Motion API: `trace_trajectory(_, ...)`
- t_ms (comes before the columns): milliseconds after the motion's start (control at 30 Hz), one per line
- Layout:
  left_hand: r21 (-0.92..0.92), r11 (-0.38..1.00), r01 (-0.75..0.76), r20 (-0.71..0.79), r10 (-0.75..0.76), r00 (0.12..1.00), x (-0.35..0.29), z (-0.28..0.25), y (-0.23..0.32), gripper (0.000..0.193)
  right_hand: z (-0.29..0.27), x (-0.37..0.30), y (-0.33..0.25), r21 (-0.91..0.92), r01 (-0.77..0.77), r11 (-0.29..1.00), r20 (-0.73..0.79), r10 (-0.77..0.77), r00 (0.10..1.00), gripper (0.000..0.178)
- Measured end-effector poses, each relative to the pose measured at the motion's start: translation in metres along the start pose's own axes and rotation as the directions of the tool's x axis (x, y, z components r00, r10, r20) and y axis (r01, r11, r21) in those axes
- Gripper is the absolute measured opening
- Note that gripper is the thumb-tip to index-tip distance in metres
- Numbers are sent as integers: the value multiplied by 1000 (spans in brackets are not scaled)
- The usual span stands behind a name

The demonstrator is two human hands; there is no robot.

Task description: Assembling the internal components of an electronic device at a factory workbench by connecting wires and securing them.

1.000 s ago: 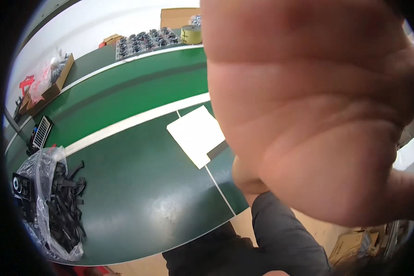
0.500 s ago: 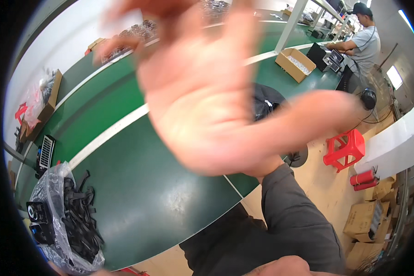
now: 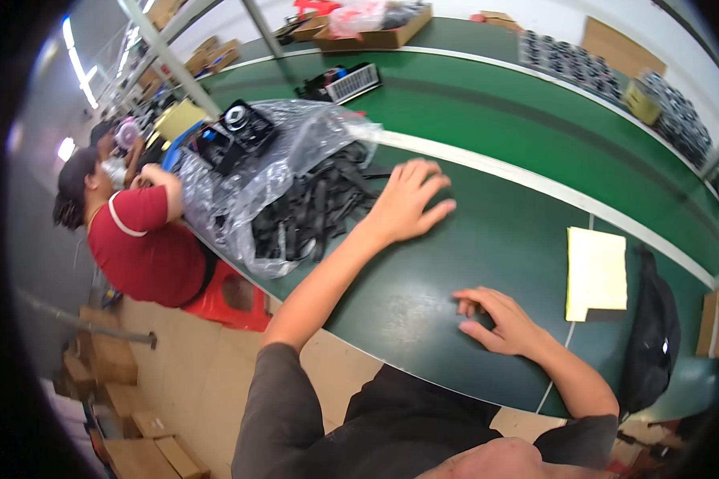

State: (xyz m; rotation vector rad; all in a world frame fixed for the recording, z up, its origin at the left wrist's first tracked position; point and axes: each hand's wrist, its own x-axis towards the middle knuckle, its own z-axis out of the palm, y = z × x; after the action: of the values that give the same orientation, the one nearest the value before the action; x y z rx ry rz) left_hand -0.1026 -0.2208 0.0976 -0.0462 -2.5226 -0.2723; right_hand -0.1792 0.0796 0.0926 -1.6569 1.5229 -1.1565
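Note:
My left hand (image 3: 411, 201) is over the green worktable (image 3: 399, 307), fingers spread and nothing held. Just to its left lies a tangled heap of black straps (image 3: 319, 209), partly spilling out of a clear plastic bag (image 3: 295, 120). My right hand (image 3: 503, 321) is nearer to me, low over the table; its thumb stands apart from loosely bent fingers, with nothing between them. On the bag rest black box-shaped devices (image 3: 246, 128), one with a round lens-like front. To the right of my right hand lies a yellow sheet (image 3: 597, 270) over a small dark piece.
A black pouch (image 3: 651, 335) lies at the right. Beyond a white strip runs a bright green lane (image 3: 487, 120), with a device with a white ribbed panel (image 3: 351, 82) at its left. Trays of small parts (image 3: 571, 64) stand behind. A co-worker in red (image 3: 148, 239) sits at left.
The view has swung left. A blurred hand filled the middle before; now both my hands are low over the table. The straps and bag appear closer to the middle.

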Motion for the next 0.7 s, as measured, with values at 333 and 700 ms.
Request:
trace_trajectory(333,432,539,723,-259,-694,672,55,-34,-289,62,-8,4,2,-68,14,998,30,-12,999,40)
trace_trajectory(700,285,428,858,-138,-867,479,53,-77,-407,52,-14,7,5,-4,39,999,27,-39,999,32)
